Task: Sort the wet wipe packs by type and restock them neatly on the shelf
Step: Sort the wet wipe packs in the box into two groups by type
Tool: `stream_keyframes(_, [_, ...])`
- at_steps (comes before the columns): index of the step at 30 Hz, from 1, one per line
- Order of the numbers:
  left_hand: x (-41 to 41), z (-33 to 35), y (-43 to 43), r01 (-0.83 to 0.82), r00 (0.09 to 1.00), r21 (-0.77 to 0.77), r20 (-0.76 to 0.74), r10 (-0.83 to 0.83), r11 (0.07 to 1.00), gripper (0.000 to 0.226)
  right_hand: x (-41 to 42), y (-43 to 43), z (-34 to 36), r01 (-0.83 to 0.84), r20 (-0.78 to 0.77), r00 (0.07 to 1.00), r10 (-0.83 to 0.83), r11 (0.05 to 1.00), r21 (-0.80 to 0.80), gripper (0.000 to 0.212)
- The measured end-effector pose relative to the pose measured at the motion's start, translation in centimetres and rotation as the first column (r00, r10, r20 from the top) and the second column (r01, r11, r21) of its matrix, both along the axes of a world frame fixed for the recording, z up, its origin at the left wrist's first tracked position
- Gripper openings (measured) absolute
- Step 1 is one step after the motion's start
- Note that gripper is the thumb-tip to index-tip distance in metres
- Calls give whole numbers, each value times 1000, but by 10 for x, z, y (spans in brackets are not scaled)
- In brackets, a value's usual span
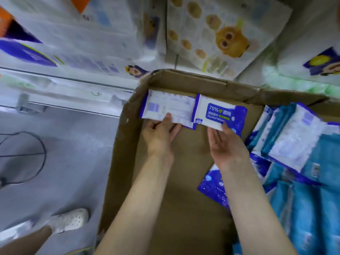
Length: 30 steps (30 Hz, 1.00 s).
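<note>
The box [184, 81] lies open, with a loose pile [294, 144] of teal and blue packs along its right side. Against its far wall two blue-edged packs lie end to end, long axes along that wall: the left pack [165, 105] back up, the right pack [219, 111] label up. Each sits just beyond its own hand. The left hand [158, 135] pinches the left pack's near edge, thumb on top. The right hand [226, 146], palm up, pinches the right pack likewise. The shelf [64, 83] lies beyond the box's far-left corner, probably nearer the left hand.
</note>
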State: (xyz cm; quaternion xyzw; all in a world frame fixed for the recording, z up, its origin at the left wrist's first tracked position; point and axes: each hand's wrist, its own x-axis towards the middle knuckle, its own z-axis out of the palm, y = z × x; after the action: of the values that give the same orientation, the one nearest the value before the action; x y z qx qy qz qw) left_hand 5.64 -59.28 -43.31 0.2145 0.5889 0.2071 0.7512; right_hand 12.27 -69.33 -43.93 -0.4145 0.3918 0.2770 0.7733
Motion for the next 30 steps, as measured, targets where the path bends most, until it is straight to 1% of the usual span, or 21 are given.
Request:
stream_keyframes(2, [9, -1, 2, -23, 1000, 6, -8, 23, 1000, 12, 7, -4, -6, -15, 67, 997, 24, 990, -137, 31])
stream_keyframes(5, [14, -4, 5, 33, 996, 63, -86, -28, 997, 27, 11, -7, -6, -94, 61, 991, 117, 950, -297, 27])
stream_keyframes(7, [10, -7, 8, 181, 965, 97, -210, -157, 979, 26, 11, -6, 1, -162, 6, 985, 172, 943, -289, 28])
stream_keyframes(8, [7, -7, 10, 272, 930, 96, -280, -237, 957, 26, 10, -6, 6, -193, -16, 981, 196, 946, -259, 26])
stream_keyframes(11, [-8, 1, 13, 477, 813, 68, -412, -411, 876, 40, 7, -14, 36, -264, -35, 964, 263, 940, -218, 13])
stream_keyframes(13, [-16, 11, 3, 533, 788, 94, -416, -454, 841, 41, 5, -33, 64, -336, 27, 937, 348, 921, -198, 11])
stream_keyframes(14, [-16, 17, -9, 564, 781, 129, -404, -476, 815, 37, 5, -48, 79, -387, 92, 906, 413, 897, -212, 10])
stream_keyframes(15, [-17, 20, -20, 620, 749, 172, -421, -512, 766, 32, 6, -62, 92, -432, 167, 860, 483, 861, -267, 11])
stream_keyframes(16, [-19, 18, -30, 704, 680, 207, -471, -562, 679, 26, 8, -74, 103, -451, 238, 799, 553, 811, -371, 14])
stream_keyframes(17, [-18, 16, -43, 801, 575, 213, -533, -620, 559, 22, 17, -91, 108, -425, 289, 726, 623, 739, -523, 20])
stream_keyframes(18, [-16, 11, -59, 875, 464, 186, -584, -666, 447, 16, 30, -107, 110, -367, 304, 638, 707, 627, -687, 25])
stream_keyframes(19, [-16, 8, -75, 925, 363, 146, -616, -699, 351, 16, 46, -124, 108, -303, 263, 531, 805, 471, -829, 27])
stream_keyframes(20, [-16, 3, -92, 955, 283, 119, -642, -713, 272, 28, 63, -140, 102, -254, 169, 430, 887, 299, -920, 26])
stream_keyframes(21, [-16, -1, -107, 972, 226, 105, -673, -705, 211, 39, 79, -153, 95, -229, 56, 341, 938, 141, -963, 32])
stream_keyframes(22, [-16, -2, -120, 981, 185, 101, -727, -662, 163, 47, 94, -164, 87, -229, -29, 257, 966, 32, -973, 48])
stream_keyframes(23, [-17, -5, -129, 986, 163, 98, -776, -609, 138, 50, 108, -171, 78, -251, -71, 175, 982, -25, -968, 66])
stream_keyframes(24, [-17, -6, -136, 987, 149, 92, -815, -559, 130, 51, 120, -173, 70, -288, -87, 111, 990, -52, -956, 80])
stream_keyframes(25, [-17, -8, -141, 984, 162, 98, -837, -523, 148, 51, 127, -173, 66, -330, -104, 61, 993, -78, -941, 90])
stream_keyframes(27, [-17, -11, -146, 970, 210, 118, -846, -490, 211, 49, 136, -171, 57, -328, -178, -26, 984, -176, -928, 99])
stream_keyframes(28, [-18, -13, -147, 967, 217, 118, -847, -486, 225, 48, 137, -170, 54, -266, -247, -64, 967, -255, -930, 100])
stream_keyframes(30, [-18, -16, -148, 968, 208, 104, -837, -506, 227, 45, 137, -170, 53, -139, -374, -75, 924, -381, -914, 98])
